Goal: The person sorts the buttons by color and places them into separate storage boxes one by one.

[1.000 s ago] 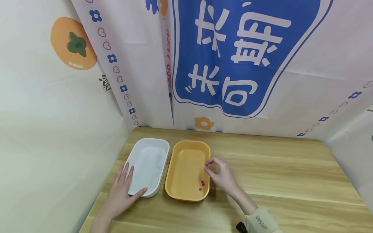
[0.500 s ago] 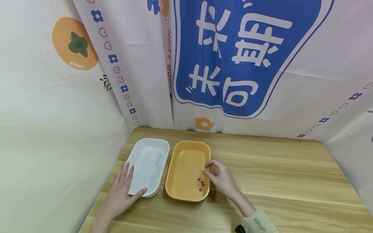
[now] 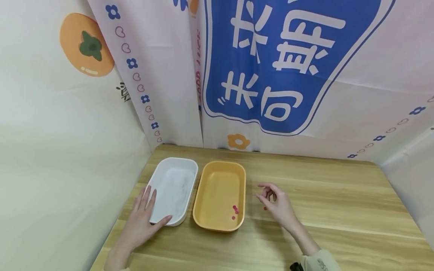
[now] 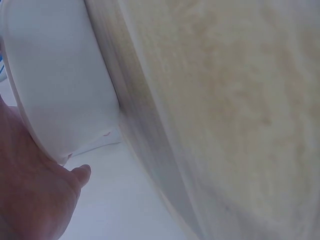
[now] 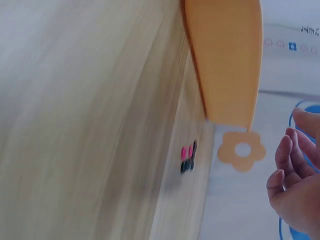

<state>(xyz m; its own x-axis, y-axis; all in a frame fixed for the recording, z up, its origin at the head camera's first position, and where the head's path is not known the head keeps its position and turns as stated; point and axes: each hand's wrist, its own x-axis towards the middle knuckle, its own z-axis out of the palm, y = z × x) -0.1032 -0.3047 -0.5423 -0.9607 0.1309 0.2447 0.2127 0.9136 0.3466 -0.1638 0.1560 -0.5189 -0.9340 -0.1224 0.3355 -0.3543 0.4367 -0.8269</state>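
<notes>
A: Largest first?

B: Printed cloth (image 3: 339, 120), across the top of the head view. Wooden table (image 3: 339, 199), across the lower part.

A: Containers?

B: Two, side by side. Yellow tray (image 3: 218, 190), lower centre; white tray (image 3: 171, 194), just left of it. Both sit between the hands, presumably for easy reach from either side.

A: Hands?

B: Left hand (image 3: 139, 224), lower left: fingers straight over the white tray's left rim, thumb over its near edge, not clenched on it. Perhaps laid there to steady it. Right hand (image 3: 279, 207), right of centre, beside the yellow tray: thumb and forefinger curved, a small gap between, nothing seen in it. That narrow shape probably suits small goods.

A: Smallest entries?

B: Red pieces (image 3: 235, 209), a few, inside the yellow tray at its lower right. Loose pink pieces (image 5: 183, 152), on the table near the right hand, dark pieces (image 5: 185, 165) just beside them, centre of the right wrist view.

A: Exact count?

B: Can't say; the wrist view is blurred and the hand hides most of them from above.
</notes>
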